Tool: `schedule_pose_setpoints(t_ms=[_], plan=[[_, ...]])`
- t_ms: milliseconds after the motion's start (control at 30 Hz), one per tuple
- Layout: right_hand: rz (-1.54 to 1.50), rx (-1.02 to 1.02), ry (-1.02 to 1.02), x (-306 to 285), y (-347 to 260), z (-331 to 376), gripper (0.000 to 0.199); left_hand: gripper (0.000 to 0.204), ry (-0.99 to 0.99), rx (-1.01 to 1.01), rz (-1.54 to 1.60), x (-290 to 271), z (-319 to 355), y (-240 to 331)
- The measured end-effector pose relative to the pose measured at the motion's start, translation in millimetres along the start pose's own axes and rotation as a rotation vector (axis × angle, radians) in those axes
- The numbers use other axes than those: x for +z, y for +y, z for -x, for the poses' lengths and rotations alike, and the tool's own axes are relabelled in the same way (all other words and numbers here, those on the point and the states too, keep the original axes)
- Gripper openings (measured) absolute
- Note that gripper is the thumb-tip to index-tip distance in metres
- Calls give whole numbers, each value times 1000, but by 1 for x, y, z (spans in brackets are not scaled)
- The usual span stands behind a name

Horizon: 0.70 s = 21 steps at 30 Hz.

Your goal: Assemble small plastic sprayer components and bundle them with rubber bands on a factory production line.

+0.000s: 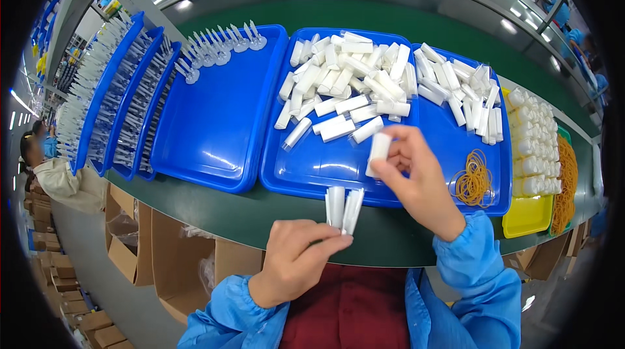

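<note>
My left hand is closed around the lower ends of a few slim white rolls in clear wrap, held upright just over the bench's front edge. Between the thumb and fingers of my right hand is a single white wrapped roll, tilted slightly, above the right side of the middle blue tray. A heap of similar white wrapped rolls fills the far part of that tray. To its right, another blue tray carries more rolls at its far end and loose tan rubber bands near its front.
At left, a blue tray bears upright white spiked pieces on clear round bases; filled blue trays stand steeply tilted beside it. White bottle-like pieces sit on yellow trays at right, beside heaped orange rubber bands. Cardboard boxes stand below.
</note>
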State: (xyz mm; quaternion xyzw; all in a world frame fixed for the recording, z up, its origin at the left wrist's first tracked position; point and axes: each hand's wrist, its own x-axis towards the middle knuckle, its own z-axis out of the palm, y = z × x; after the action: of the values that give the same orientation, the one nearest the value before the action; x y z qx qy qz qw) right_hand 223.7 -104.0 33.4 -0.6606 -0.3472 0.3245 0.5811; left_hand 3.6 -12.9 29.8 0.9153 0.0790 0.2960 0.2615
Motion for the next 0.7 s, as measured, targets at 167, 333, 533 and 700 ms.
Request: schedule_pose_setpoints(t_ms=[167,333,533,700], plan=[[-311,85,-35,12,-6,22,51,33,-29,70,2,-1,-1,11],[-201,56,7,6,-3,27,47,37,-34,31,16,-1,-3,14],[-71,-54,-23,-1,-1,29,47,38,-58,29,15,-1,-3,18],[-137,-13,8,1,5,32,45,38,-74,36,8,-2,-4,19]])
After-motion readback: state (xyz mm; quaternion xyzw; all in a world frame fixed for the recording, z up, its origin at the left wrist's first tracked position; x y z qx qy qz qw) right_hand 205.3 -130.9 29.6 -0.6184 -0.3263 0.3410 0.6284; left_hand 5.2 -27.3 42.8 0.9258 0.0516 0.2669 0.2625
